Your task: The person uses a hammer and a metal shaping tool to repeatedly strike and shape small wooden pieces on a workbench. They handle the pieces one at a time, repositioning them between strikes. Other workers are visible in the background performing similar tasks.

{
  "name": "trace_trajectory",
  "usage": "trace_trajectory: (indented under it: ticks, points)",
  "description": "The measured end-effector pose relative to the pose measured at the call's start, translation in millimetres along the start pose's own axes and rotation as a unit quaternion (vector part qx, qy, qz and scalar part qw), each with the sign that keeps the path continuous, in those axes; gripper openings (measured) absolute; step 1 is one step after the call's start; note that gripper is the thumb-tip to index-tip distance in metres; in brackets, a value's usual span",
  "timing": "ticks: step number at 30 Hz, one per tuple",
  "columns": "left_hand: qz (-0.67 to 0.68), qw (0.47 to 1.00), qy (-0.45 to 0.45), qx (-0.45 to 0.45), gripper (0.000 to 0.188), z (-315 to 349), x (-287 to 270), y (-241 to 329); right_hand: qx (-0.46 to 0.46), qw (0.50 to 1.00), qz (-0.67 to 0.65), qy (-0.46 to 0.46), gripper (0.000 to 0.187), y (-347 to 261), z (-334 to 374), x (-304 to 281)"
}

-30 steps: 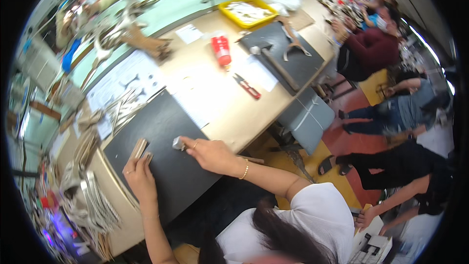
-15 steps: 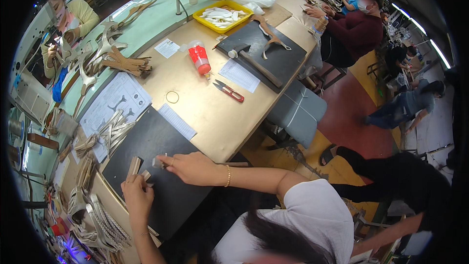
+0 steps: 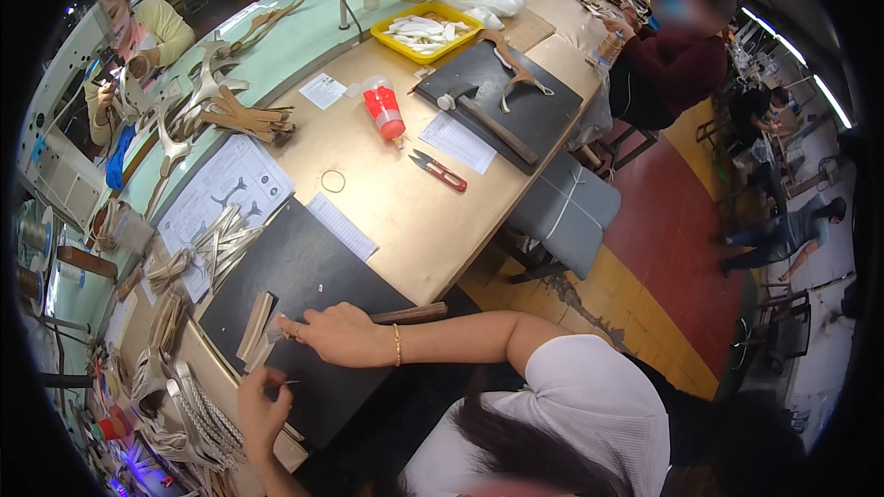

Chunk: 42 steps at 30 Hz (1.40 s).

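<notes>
My right hand [image 3: 339,335] reaches in low over a black mat [image 3: 304,258], its fingertips pinched around a small pale piece [image 3: 274,324] whose kind I cannot make out. That piece meets a short light strip [image 3: 262,350] on the mat. Just left of it lie several narrow brown strips [image 3: 253,320], side by side. Near the mat's left edge, my left hand [image 3: 262,408] is curled with thumb and finger together. A thin sliver shows at its fingertips, too small to name. A brown wooden handle [image 3: 414,313] pokes out beyond my right forearm.
Pale strips [image 3: 226,244] and braided straps [image 3: 198,414] crowd the left. Beyond the mat are red-handled snips [image 3: 437,170], a red bottle [image 3: 382,109], a hammer [image 3: 493,129] on another black board, and a yellow tray [image 3: 425,32] of white pieces. Co-workers sit along the tables.
My right hand has shifted left, bringing the pale piece to the strips. My left hand has drawn back off the strips toward me. A tiny white scrap now shows on the mat.
</notes>
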<state>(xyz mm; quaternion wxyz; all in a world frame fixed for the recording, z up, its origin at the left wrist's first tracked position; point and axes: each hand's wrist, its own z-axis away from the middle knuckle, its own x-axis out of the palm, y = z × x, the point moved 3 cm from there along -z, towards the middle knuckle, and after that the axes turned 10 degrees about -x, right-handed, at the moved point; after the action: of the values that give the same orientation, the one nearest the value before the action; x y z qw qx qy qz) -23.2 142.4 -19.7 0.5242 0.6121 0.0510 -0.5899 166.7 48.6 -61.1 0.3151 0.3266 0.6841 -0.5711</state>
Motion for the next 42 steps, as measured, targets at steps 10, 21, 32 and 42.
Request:
trace_trajectory:
  ticks: [10, 21, 32, 42]
  points:
    - [0.195, 0.97, 0.073, -0.123, 0.025, 33, -3, -21, -0.006, 1.0, -0.011, 0.003, 0.048, -2, 0, -11]
    - [-0.027, 0.99, 0.12, 0.071, 0.013, -11, 87, 63, 0.026, 0.993, -0.043, 0.104, 0.049, 29, 39, -50]
    - [0.038, 0.986, 0.155, 0.037, 0.017, -14, 101, 59, 0.11, 0.989, -0.066, 0.072, 0.045, 41, 74, -39]
    - [0.042, 0.986, 0.162, 0.026, 0.019, -11, 104, 56, 0.081, 0.993, -0.035, 0.077, 0.043, 38, 73, -38]
